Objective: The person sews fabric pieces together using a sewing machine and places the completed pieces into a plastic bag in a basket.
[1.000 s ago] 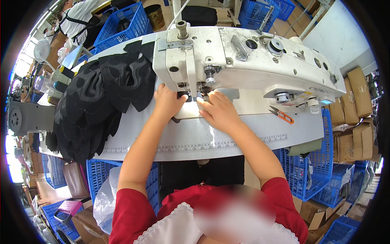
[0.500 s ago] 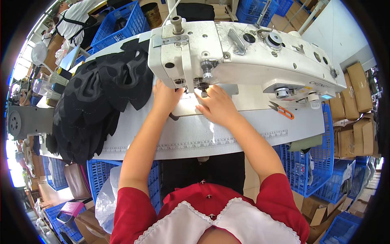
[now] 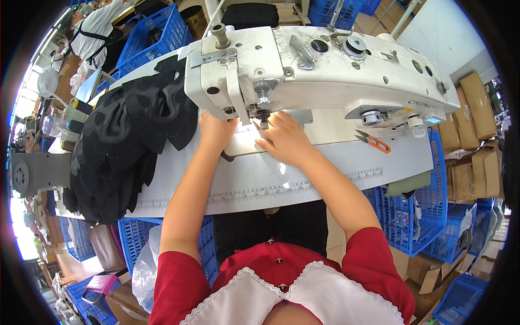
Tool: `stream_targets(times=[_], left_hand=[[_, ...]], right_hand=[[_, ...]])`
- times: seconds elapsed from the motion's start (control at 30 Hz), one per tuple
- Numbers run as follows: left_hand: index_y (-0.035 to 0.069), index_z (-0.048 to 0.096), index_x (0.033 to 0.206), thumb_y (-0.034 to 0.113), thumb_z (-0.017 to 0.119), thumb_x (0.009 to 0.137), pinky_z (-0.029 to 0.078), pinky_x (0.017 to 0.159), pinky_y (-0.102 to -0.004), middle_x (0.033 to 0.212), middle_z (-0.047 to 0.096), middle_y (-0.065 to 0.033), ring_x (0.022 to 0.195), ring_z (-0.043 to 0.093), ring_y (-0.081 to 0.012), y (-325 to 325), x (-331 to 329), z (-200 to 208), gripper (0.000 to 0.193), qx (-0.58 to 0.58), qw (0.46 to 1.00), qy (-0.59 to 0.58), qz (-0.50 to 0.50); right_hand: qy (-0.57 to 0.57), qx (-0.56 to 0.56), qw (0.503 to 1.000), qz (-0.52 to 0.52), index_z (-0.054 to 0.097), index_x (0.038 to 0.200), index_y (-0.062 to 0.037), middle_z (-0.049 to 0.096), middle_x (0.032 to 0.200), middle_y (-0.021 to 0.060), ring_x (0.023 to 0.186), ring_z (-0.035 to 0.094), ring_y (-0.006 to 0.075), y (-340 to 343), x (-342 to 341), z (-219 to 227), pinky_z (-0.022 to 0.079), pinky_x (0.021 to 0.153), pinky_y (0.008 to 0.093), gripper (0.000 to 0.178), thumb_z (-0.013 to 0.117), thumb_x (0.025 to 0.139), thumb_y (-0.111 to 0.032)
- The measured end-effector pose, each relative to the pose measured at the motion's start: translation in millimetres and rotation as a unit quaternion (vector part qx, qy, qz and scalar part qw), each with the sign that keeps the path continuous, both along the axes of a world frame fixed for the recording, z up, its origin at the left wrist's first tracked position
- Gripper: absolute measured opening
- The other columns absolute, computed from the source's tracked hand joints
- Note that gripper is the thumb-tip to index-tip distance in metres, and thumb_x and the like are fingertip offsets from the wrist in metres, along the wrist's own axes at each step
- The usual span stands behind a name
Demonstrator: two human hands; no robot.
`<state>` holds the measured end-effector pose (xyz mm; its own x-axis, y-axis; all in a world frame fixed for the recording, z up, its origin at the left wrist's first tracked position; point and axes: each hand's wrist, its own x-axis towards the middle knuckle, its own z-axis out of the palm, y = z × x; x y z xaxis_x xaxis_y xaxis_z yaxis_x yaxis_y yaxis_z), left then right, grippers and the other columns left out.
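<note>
Head shows two hands (image 3: 288,142) at one sewing machine (image 3: 330,70).

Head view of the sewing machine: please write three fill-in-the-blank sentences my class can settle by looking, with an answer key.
1. The pile of black pieces lies to the ____ of the sewing machine.
2. The snips, nearer the right hand than the left hand, have ____ handles.
3. Both of the person's sleeves are ____.

Missing words: left; orange; red.

Looking down from head height, fisheye-wide, facing forward past the red shirt (image 3: 257,258), close over the sewing machine (image 3: 325,76)!
</note>
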<state>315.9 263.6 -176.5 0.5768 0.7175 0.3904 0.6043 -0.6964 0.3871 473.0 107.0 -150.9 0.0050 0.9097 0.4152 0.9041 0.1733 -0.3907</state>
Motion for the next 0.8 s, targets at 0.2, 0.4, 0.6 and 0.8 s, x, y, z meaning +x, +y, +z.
stream_targets(times=[0.2,0.4,0.6,0.8], left_hand=[[0.006,0.068,0.081,0.012,0.067,0.072,0.05,0.072,-0.0441,0.082,0.068,-0.0084,0.079,0.065,-0.0306,-1.4,1.4,-1.3,0.011,0.079,0.996,-0.02,-0.026],[0.008,0.069,0.097,0.012,0.074,0.068,0.049,0.077,-0.0485,0.097,0.068,-0.0128,0.095,0.062,-0.037,0.7,-3.3,-0.2,0.03,0.035,0.999,-0.03,-0.024],[0.009,0.07,0.096,0.015,0.073,0.071,0.049,0.079,-0.0463,0.098,0.068,-0.0143,0.095,0.062,-0.0379,-5.3,-0.6,10.6,0.026,-0.003,1.0,-0.002,0.007],[0.003,0.066,0.106,0.01,0.061,0.085,0.049,0.082,-0.0394,0.108,0.068,-0.0161,0.098,0.064,-0.0352,-4.0,-5.0,32.2,0.023,-0.261,0.929,-0.258,-0.04]], right_hand=[[-0.018,-0.011,1.0,0.002,0.063,0.11,-0.0061,0.057,0.11,0.0122,0.111,0.051,0.0313,-2.4,2.9,-2.2,0.042,0.1,0.043,0.039,0.071,0.078,-0.028],[0.012,0.041,0.999,0.011,0.067,0.085,-0.0062,0.054,0.103,0.0108,0.107,0.049,0.0298,0.4,0.6,-2.2,0.042,0.095,0.0434,0.025,0.066,0.084,-0.031],[-0.005,0.015,1.0,0.0,0.063,0.111,-0.0054,0.058,0.112,0.0129,0.114,0.05,0.0306,-0.3,0.5,-1.5,0.04,0.103,0.042,0.041,0.069,0.079,-0.029],[-0.017,-0.013,1.0,-0.004,0.063,0.11,-0.0052,0.058,0.112,0.0141,0.115,0.05,0.0323,-1.3,-2.0,1.6,0.039,0.104,0.0439,0.04,0.069,0.08,-0.03]])
